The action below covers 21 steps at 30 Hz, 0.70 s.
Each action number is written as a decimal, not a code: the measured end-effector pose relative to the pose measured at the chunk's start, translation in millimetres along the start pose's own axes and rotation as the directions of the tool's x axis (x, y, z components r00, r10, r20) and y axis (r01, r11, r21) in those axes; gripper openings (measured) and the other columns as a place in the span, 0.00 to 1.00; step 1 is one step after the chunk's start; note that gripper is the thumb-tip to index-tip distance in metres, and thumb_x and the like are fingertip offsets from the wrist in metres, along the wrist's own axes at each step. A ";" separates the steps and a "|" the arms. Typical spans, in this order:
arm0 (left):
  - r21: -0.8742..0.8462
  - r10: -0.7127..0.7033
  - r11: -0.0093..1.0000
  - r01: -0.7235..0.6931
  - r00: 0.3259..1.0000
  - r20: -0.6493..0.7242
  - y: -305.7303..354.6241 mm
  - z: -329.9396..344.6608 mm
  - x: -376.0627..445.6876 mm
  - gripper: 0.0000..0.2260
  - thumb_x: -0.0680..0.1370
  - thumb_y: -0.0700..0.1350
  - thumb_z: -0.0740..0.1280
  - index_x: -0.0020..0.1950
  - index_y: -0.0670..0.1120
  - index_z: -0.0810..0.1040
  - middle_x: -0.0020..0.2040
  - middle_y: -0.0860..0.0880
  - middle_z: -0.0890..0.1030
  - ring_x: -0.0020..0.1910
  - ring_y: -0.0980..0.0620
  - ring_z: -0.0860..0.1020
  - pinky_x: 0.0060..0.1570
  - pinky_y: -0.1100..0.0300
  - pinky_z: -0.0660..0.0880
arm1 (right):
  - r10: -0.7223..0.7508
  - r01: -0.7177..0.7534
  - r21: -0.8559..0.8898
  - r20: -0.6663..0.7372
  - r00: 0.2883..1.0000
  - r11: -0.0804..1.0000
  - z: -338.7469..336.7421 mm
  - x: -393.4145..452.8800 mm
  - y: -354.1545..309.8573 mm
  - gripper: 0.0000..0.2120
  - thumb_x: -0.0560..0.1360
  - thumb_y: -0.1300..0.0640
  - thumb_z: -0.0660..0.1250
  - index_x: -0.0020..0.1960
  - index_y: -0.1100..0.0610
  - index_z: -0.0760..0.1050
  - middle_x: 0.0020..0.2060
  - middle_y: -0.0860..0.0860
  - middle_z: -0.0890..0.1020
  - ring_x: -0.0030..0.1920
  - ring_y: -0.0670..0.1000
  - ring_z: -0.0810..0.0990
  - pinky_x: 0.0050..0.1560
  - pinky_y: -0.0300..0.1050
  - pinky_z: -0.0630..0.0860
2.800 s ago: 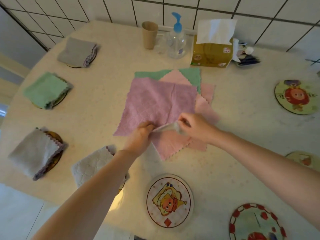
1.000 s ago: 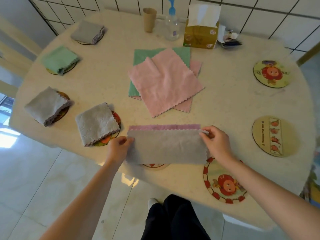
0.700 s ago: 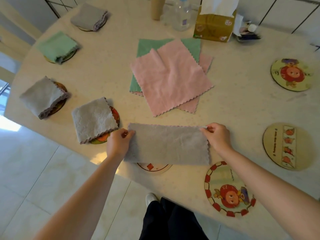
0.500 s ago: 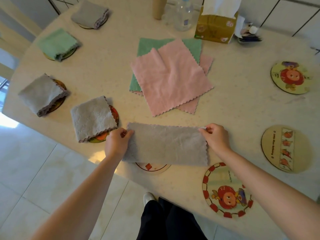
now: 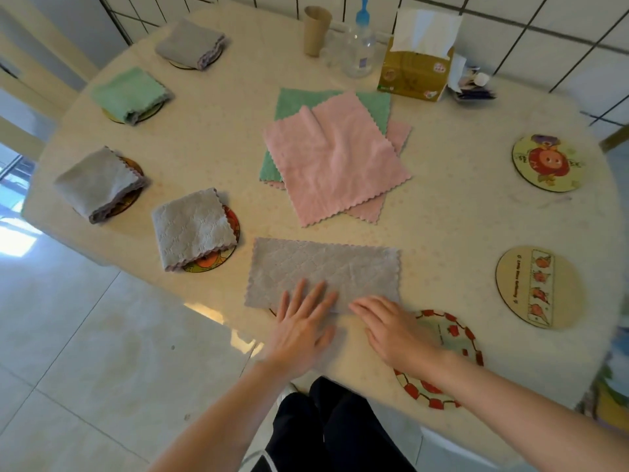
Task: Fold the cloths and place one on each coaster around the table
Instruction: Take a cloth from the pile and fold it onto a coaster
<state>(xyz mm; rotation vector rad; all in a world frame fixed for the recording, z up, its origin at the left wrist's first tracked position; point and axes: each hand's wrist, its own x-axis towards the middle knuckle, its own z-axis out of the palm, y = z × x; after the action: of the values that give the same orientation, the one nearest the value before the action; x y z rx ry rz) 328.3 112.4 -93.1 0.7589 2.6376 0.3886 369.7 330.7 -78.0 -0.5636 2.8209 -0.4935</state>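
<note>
**Inspector:** Status of the step?

**Onlooker:** A grey cloth (image 5: 323,275) lies folded once into a long rectangle at the near edge of the table (image 5: 459,216). The left hand (image 5: 299,330) is flat, fingers spread, with its fingertips pressing the cloth's near edge. The right hand (image 5: 391,330) is flat as well, fingers straight and close together, tips on the same edge. Neither hand grips anything.

**Inspector:** How should it be done well?

**Onlooker:** My judgement: smooth outward from the middle so the layers sit flush, then bring one short end over to the other and match the scalloped edges before pressing — a skewed second fold would leave a ragged packet. The cloth partly covers a coaster (image 5: 274,312) showing only as a sliver beneath it, so the folded square could be set there.

**Inspector:** Condition of the cloth?

**Onlooker:** Soft, quilted texture, zigzag trim, a few creases across the right half; edges roughly aligned.

**Inspector:** Remainder?

**Onlooker:** Four coasters on the left carry folded cloths. A pink cloth (image 5: 337,165) tops the unfolded stack mid-table, over a green cloth (image 5: 292,102). A red-bordered coaster (image 5: 452,338) beside the right hand and two more coasters on the right are uncovered.
</note>
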 end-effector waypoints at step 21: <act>-0.030 -0.264 0.965 0.262 0.954 -0.143 -2.9 -8.0 -21.2 0.26 0.79 0.58 0.55 0.76 0.53 0.55 0.78 0.52 0.54 0.77 0.48 0.44 0.74 0.44 0.40 | 0.023 -0.027 -0.204 -0.025 0.999 0.979 -28.7 12.6 22.6 0.16 0.64 0.68 0.71 0.49 0.55 0.75 0.45 0.49 0.76 0.44 0.51 0.75 0.41 0.46 0.73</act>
<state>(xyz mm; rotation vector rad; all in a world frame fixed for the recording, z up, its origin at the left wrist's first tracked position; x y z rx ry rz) 340.3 97.0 -81.3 0.3789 2.8223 0.3954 342.9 353.3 -61.8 -0.5623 2.9163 -0.2072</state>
